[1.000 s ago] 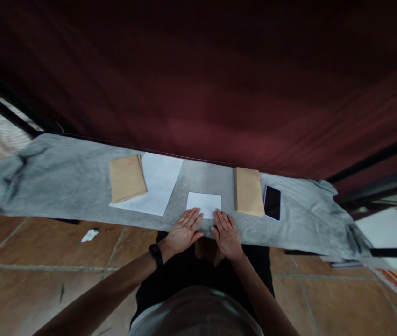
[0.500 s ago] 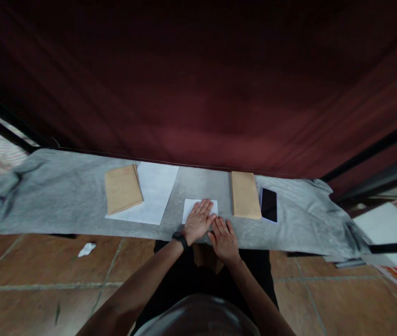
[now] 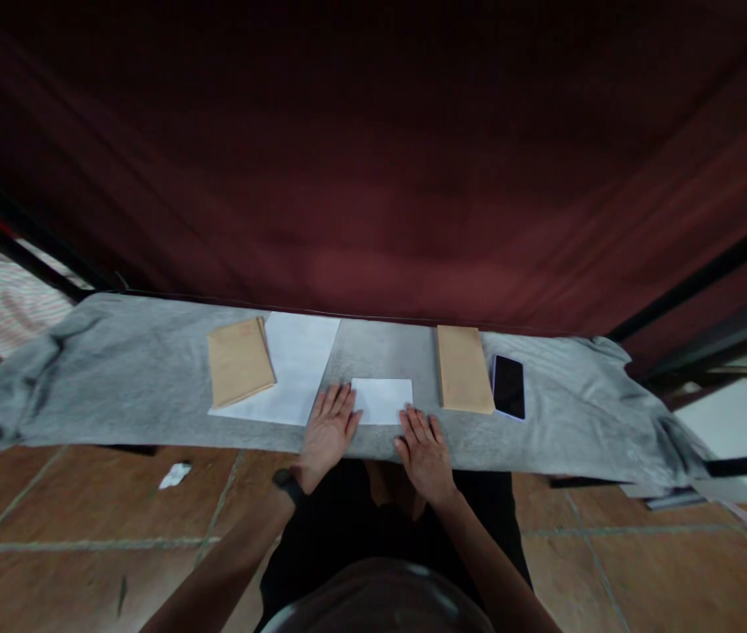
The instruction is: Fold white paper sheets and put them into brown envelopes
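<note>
A small folded-looking white paper [image 3: 381,402] lies flat on the grey cloth between my hands. My left hand [image 3: 329,427] rests at its left edge with fingers stretched out, holding nothing. The fingertips of my right hand [image 3: 424,447] lie at the paper's lower right corner, the hand flat and open. Left of my hands a larger white sheet [image 3: 300,360] is spread out, partly under a stack of brown envelopes [image 3: 240,362].
A second brown envelope stack [image 3: 464,369] lies to the right, beside a dark-screened phone [image 3: 509,387]. The narrow surface is covered with grey cloth [image 3: 129,378]. A dark red curtain [image 3: 373,193] rises behind it. Crumpled white paper [image 3: 175,476] is on the tiled floor.
My left hand has slid left off the white paper to its left edge, uncovering it. My right hand has stayed nearly in place. The view has shifted slightly.
</note>
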Action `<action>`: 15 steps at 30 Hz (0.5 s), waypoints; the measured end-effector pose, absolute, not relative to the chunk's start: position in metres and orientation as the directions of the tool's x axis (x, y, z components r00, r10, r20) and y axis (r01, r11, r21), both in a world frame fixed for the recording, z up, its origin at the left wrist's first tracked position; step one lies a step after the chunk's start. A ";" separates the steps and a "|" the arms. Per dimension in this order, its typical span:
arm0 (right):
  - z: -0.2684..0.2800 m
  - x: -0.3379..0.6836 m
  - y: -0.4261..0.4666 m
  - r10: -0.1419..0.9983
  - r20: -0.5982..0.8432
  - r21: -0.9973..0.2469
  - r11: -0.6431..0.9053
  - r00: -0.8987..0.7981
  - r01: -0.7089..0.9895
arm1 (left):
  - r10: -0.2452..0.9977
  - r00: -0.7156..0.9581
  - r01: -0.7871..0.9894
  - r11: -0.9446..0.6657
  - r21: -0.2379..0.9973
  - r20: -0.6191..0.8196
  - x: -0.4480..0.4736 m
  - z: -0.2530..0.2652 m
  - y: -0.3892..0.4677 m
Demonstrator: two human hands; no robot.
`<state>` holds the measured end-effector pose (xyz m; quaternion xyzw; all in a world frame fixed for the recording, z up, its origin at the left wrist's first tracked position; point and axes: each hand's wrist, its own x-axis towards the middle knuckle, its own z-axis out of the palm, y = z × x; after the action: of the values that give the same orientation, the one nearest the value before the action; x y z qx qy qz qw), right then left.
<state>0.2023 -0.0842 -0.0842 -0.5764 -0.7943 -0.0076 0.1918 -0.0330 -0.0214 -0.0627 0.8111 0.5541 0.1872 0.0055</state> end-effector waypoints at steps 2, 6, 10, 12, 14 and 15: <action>-0.085 0.202 -0.085 0.913 0.316 -0.207 0.333 -0.259 0.920 | 0.934 0.143 0.945 -0.227 0.236 0.328 -0.065 -0.048 -0.012; -0.086 0.201 -0.085 0.913 0.322 -0.198 0.324 -0.251 0.925 | 0.812 -0.518 0.837 0.416 0.356 0.269 -0.155 -0.022 0.020; -0.087 0.200 -0.086 0.906 0.350 -0.191 0.316 -0.237 0.929 | 0.751 -0.655 0.725 0.593 0.350 0.083 -0.214 -0.015 0.039; -0.087 0.199 -0.085 0.903 0.360 -0.194 0.318 -0.234 0.928 | 0.761 -0.648 0.725 0.610 0.320 0.020 -0.222 -0.018 0.042; -0.086 0.199 -0.085 0.904 0.358 -0.200 0.319 -0.234 0.926 | 0.765 -0.644 0.735 0.609 0.298 0.026 -0.223 -0.022 0.044; -0.085 0.199 -0.085 0.906 0.354 -0.203 0.317 -0.233 0.926 | 0.774 -0.633 0.743 0.598 0.301 0.024 -0.223 -0.023 0.045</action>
<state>0.1992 -0.0849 -0.0850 -0.5838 -0.7847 -0.0249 0.2071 -0.2229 0.0453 -0.0234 0.4251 0.8921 0.1429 0.0546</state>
